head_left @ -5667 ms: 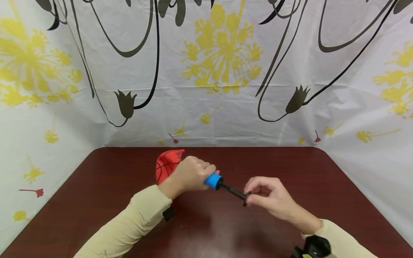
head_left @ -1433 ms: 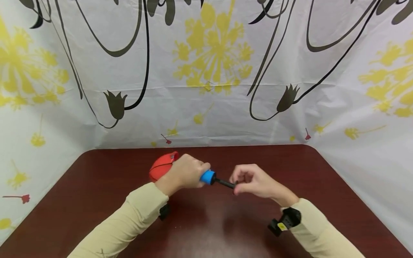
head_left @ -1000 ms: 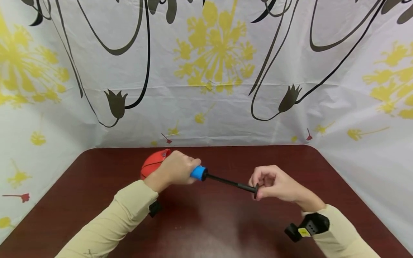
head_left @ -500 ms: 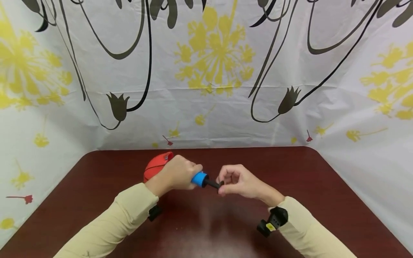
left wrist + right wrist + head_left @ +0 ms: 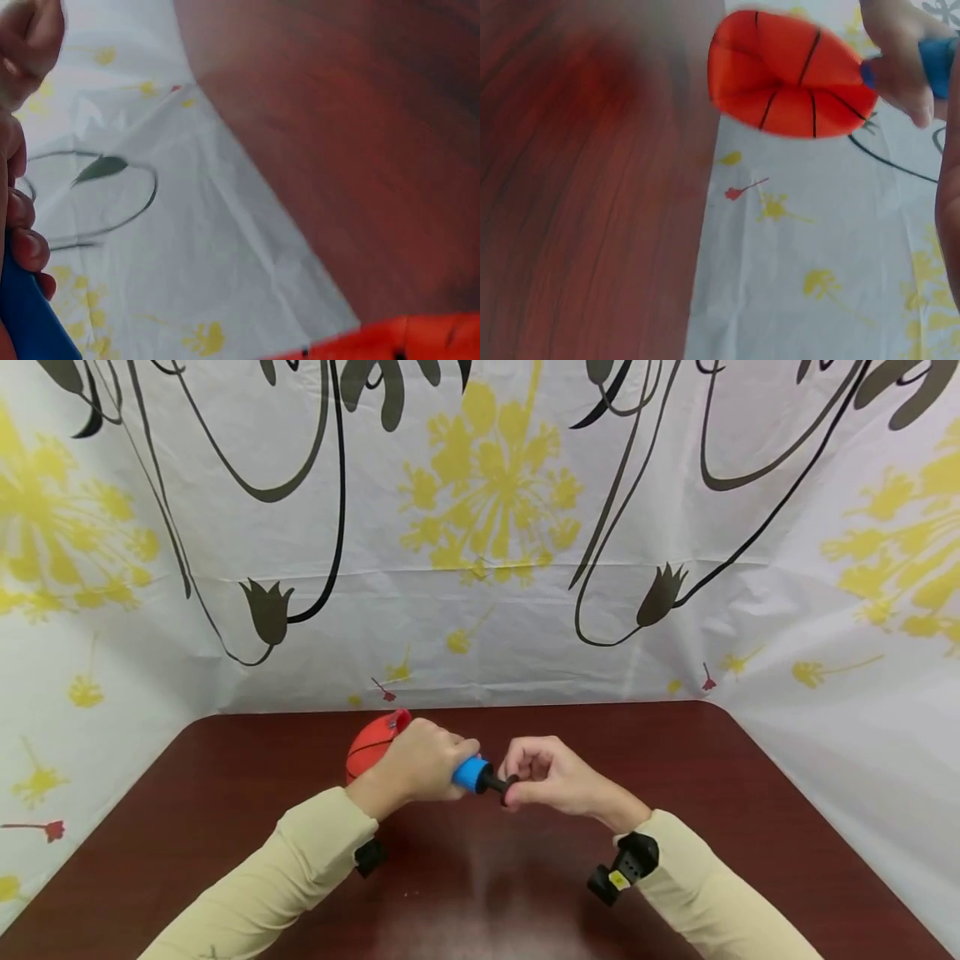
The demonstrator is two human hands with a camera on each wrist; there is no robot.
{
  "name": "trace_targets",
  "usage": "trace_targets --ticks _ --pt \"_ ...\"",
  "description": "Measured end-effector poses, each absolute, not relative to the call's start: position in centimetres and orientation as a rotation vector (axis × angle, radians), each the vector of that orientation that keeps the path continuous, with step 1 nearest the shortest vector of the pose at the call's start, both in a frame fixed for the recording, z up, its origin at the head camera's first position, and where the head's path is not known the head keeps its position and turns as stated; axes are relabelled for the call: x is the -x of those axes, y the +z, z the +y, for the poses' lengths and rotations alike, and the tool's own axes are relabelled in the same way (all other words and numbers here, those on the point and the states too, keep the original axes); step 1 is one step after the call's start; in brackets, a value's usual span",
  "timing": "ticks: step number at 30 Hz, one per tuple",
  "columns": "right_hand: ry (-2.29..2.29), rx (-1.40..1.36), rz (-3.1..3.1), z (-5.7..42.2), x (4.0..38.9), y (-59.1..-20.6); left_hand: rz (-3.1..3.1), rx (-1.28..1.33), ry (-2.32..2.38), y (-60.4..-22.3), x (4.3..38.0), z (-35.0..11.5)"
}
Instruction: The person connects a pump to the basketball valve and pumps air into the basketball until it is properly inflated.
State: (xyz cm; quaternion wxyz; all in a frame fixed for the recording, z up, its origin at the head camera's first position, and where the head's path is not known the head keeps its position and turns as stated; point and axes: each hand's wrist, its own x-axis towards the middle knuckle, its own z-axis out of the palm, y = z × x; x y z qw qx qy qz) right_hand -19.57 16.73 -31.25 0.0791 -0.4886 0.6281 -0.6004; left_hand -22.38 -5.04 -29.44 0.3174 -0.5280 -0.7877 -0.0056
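My left hand (image 5: 420, 760) grips the blue barrel of a hand pump (image 5: 472, 774), its fingers curled round it. My right hand (image 5: 558, 781) pinches the black end of the pump's plunger between thumb and fingers. Only a short length of the black rod shows between barrel and fingertips. At the pump's other end a red toy basketball (image 5: 366, 748) with black lines sits behind the left hand, partly hidden by it. In the right wrist view the ball (image 5: 780, 71) is sunken and folded in on one side, with a blue tip at its edge.
A dark reddish-brown table (image 5: 465, 893) lies below both hands. Behind and beside it hangs a white sheet (image 5: 525, 668) with yellow and grey flower prints. Black wrist cameras (image 5: 626, 866) are strapped at both cuffs.
My right hand has pulled the plunger far out to the right, then pushed it back left into the barrel. The ball looks rounder than in the oldest frame. My left hand keeps its grip.
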Motion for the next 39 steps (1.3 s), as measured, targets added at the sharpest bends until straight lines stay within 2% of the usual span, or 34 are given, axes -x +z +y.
trace_targets --ticks 5,12,22,26,33,39 --pt "-1.813 1.393 1.870 17.7 18.5 -30.9 -2.098 1.411 0.065 -29.1 22.1 -5.5" --pt "-1.846 1.511 1.472 20.7 17.9 -31.1 -2.161 1.358 0.043 -29.1 22.4 -7.6" --pt "-1.834 1.422 1.933 15.6 19.9 -32.2 -2.091 1.381 0.107 -29.1 22.7 -5.8" --pt "-1.859 1.398 1.921 16.4 19.1 -32.0 -2.106 1.400 0.116 -29.3 22.6 -6.2" --pt "-1.851 1.463 1.554 20.3 17.8 -31.6 -2.162 1.346 0.126 -29.3 22.8 -7.6" --pt "-1.835 1.501 1.799 18.1 19.4 -32.1 -2.146 1.388 0.099 -28.9 22.5 -5.3"
